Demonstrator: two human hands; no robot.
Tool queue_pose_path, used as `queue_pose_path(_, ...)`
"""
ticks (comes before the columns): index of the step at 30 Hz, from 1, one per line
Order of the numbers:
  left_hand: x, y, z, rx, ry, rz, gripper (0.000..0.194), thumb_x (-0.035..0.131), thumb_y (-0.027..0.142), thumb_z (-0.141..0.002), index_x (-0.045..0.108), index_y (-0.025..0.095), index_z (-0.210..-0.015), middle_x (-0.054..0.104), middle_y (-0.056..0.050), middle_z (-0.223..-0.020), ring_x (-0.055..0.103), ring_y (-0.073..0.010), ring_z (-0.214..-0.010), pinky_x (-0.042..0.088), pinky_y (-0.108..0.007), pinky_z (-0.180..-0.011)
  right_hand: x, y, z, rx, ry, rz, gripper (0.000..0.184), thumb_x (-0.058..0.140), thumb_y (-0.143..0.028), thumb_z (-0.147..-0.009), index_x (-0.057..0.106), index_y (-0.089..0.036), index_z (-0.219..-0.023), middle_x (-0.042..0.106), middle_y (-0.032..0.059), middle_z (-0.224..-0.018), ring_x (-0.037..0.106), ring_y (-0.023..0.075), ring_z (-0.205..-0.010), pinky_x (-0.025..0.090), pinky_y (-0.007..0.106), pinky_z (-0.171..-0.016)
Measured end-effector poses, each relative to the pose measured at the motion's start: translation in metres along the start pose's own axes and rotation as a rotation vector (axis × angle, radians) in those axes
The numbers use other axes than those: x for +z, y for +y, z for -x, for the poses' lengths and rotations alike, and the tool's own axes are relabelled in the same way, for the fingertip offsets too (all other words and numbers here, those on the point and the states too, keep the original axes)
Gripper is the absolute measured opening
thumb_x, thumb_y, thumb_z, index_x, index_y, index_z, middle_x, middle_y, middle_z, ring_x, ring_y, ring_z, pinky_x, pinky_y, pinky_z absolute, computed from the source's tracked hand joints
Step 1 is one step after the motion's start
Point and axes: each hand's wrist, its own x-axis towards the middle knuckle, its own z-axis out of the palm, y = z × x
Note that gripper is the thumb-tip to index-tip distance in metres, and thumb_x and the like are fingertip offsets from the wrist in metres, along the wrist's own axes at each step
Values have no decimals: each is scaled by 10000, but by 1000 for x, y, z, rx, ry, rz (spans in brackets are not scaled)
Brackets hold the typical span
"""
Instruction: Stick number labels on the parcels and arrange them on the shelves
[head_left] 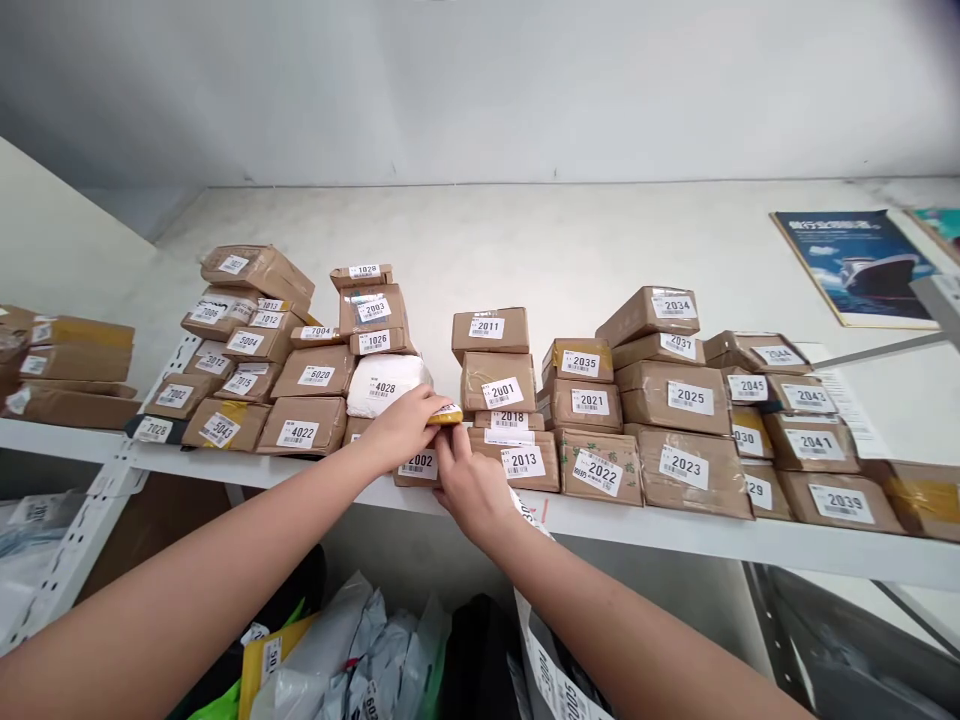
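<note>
One yellow packet just above box 2002 | your left hand — fingers pinched on it | your right hand — at its underside, grip unclear | wrapped white parcel 4028 up-left of that box, contents hidden

Along the white metal shelf, the white plastic-wrapped parcel 4028 stands right of the brown cardboard box 6020. Just right of the parcel, the left hand and right hand meet at a small yellow packet, above the brown cardboard box 2002. Grey plastic bags lie below the shelf.
</note>
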Motion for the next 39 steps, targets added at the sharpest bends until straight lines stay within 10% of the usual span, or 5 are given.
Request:
queue_pose_path(16,-61,0,-14,130,55,-18,337,486,208,-839,596,215,-1157,623,-34,-1124,575,-198,-1039,461,-353,-930,-63,23,26,-36,101,-390,671,657,-208,-609,381,-177,-1220,527,99,-1218,627,245,-850,500,342,-613)
queue_pose_path(21,-72,-11,-9,108,95,21,312,515,212,-819,620,202,-1112,646,-43,-1097,585,-195,-1015,466,-353,-912,-104,59,61,-117,360,-696,685,697,-222,-611,420,-222,-1237,558,86,-1191,581,243,-1021,520,331,-763)
queue_pose_path(25,-66,-13,10,87,127,16,279,471,201,-847,621,187,-1082,646,-58,-1077,592,-202,-973,492,-339,-829,-144,117,69,93,679,-753,630,721,-370,-650,497,-196,-1212,607,87,-1126,591,248,-1011,493,345,-733)
queue_pose_path(31,-41,-8,39,165,152,-38,322,428,179,-903,540,167,-1205,612,-95,-1098,597,-189,-955,511,-323,-811,-177,173,1,192,1015,-601,608,766,-335,-623,439,-397,-1132,574,-13,-1163,523,281,-1158,506,465,-903)
queue_pose_path(39,-21,11,81,279,293,-101,452,376,27,-877,454,184,-1294,563,-100,-1181,521,-180,-1122,490,-304,-919,-148,173,-134,190,553,-339,804,770,-187,-536,404,-235,-1249,564,103,-1165,574,313,-996,508,480,-848)
